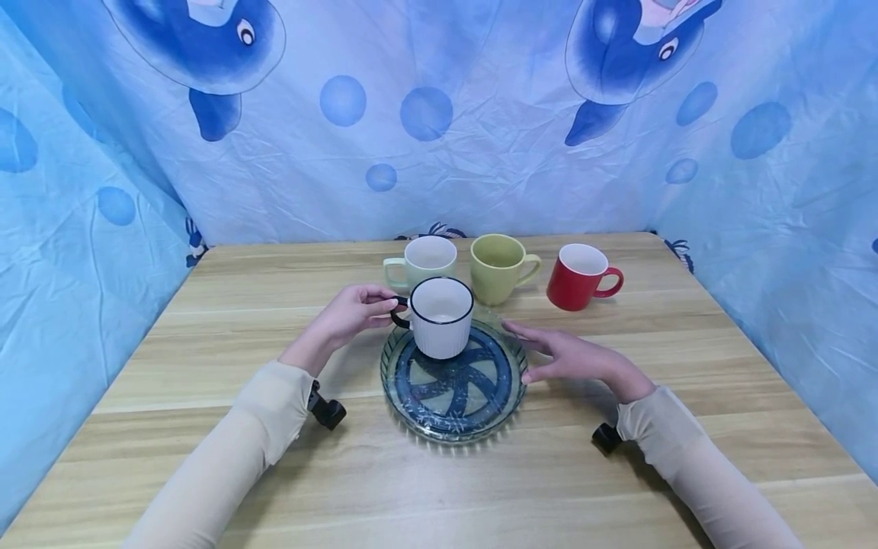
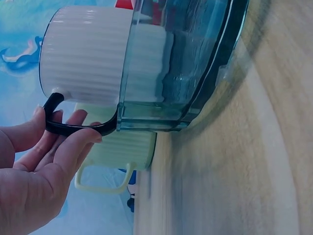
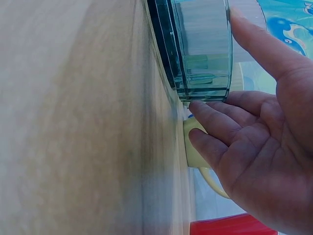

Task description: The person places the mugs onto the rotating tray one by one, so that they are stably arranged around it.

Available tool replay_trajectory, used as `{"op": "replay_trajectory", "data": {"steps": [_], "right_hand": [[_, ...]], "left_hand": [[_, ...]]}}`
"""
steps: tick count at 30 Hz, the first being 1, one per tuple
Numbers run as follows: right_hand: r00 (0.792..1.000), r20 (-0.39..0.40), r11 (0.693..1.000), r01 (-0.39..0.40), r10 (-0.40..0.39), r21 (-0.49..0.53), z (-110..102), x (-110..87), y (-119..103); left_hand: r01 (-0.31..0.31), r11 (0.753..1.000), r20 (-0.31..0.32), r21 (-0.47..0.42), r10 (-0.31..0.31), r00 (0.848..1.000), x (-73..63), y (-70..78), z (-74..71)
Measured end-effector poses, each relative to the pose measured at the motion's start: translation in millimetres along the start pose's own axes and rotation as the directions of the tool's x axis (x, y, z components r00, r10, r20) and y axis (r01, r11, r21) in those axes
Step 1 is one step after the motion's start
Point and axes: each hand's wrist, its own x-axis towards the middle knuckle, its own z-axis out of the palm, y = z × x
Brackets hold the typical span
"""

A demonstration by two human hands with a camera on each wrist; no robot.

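A white ribbed mug [image 1: 442, 328] with a black rim stands upright within the round glass dish [image 1: 454, 438], toward its back. By its black handle [image 2: 73, 129], my left hand [image 1: 360, 314] pinches the mug between thumb and fingers. On the dish's right side is my right hand [image 1: 569, 357], fingers spread. In the right wrist view, the fingers of that hand [image 3: 264, 132] lie along the dish's outer wall [image 3: 205, 54], with the thumb at its rim. A dark blue swirl pattern shows on the dish's bottom.
Behind the dish stand a pale green mug [image 1: 430, 259] with its handle left and a yellow-green mug [image 1: 495, 271] with its handle right. A red mug [image 1: 578, 282] is farther right. Blue dolphin-print cloth [image 1: 425, 183] surrounds the wooden table [image 1: 480, 503] at back and sides.
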Motion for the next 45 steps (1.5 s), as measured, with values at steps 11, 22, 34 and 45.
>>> {"op": "replay_trajectory", "data": {"steps": [11,22,34,45], "right_hand": [[1.0,0.005,1.0,0.003,-0.003,0.0,-0.9,0.8,-0.4],[1.0,0.003,1.0,-0.005,0.005,-0.005,-0.1,1.6,0.5],[1.0,0.002,1.0,-0.004,0.004,-0.008,-0.1,2.0,2.2],[1.0,-0.004,1.0,0.001,-0.001,-0.005,1.1,0.5,1.4]], "left_hand": [[0.017,1.0,0.021,0.013,-0.017,1.0,7.7,2.7,-2.4],[0.009,0.999,0.034,0.048,-0.01,0.999,18.5,6.0,-1.6],[0.008,0.998,0.027,0.055,-0.01,1.0,31.3,9.8,2.5],[0.0,0.999,0.039,0.047,-0.002,0.999,37.3,10.3,3.9]]}}
